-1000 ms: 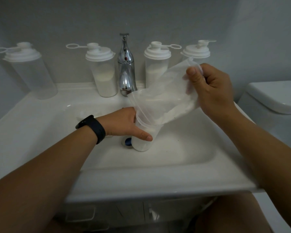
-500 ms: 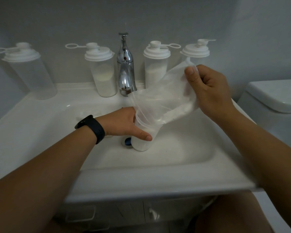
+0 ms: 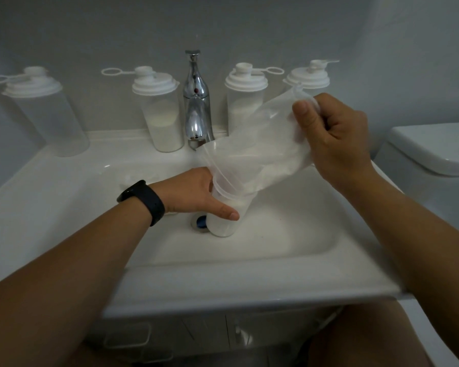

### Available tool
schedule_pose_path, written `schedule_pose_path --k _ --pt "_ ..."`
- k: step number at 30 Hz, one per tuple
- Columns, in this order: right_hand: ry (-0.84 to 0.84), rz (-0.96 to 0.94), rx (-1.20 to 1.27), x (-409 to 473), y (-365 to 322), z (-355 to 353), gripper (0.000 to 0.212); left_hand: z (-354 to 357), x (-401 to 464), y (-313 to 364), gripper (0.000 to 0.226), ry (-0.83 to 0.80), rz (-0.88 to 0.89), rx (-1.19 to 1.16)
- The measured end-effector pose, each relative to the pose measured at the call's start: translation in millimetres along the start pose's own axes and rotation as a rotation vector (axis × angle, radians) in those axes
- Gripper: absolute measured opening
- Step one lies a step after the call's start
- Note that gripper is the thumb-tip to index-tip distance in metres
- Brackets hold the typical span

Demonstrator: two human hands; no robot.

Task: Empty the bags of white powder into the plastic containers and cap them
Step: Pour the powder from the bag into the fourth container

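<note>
The bag (image 3: 260, 144) slants from the right hand (image 3: 334, 139), pinching its raised closed end toward the sink's back right corner, down to its mouth in the container (image 3: 224, 221), which the left hand (image 3: 196, 193) grips upright by the drain.

No readable text, label, brand or number appeared anywhere in the view. The lidded plastic containers (image 3: 161, 112), the clear bag (image 3: 263, 144) and the chrome faucet (image 3: 196, 102) bore no print that could be made out.
</note>
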State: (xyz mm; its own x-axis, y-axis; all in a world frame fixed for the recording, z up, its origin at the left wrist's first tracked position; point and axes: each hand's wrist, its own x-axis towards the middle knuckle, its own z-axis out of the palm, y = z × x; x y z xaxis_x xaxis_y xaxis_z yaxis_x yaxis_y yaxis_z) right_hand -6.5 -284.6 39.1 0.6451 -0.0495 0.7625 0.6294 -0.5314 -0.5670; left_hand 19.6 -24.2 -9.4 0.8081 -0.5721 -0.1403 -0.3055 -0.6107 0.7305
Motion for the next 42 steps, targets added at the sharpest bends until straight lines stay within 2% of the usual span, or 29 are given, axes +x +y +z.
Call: schedule_pose_path --k 19,24,29,34,42 --pt "-0.008 0.056 0.057 1.2 1.1 0.8 0.058 -0.8 0.9 -1.0 0.052 0.001 -0.008 0.008" --pt "-0.026 0.065 0.05 1.1 1.5 0.7 0.053 -0.5 0.6 -1.6 0.055 -0.004 -0.004 0.011" --pt "-0.013 0.086 0.063 2.0 2.2 -0.2 0.047 0.2 0.5 0.1 0.067 -0.004 0.0 0.008" --pt "-0.027 0.09 0.054 1.1 1.4 0.7 0.05 0.1 0.4 0.7 0.072 -0.01 0.005 -0.006" --pt "-0.039 0.114 0.075 2.4 3.4 0.0 0.049 0.0 0.6 -1.2 0.066 -0.022 0.026 -0.037"
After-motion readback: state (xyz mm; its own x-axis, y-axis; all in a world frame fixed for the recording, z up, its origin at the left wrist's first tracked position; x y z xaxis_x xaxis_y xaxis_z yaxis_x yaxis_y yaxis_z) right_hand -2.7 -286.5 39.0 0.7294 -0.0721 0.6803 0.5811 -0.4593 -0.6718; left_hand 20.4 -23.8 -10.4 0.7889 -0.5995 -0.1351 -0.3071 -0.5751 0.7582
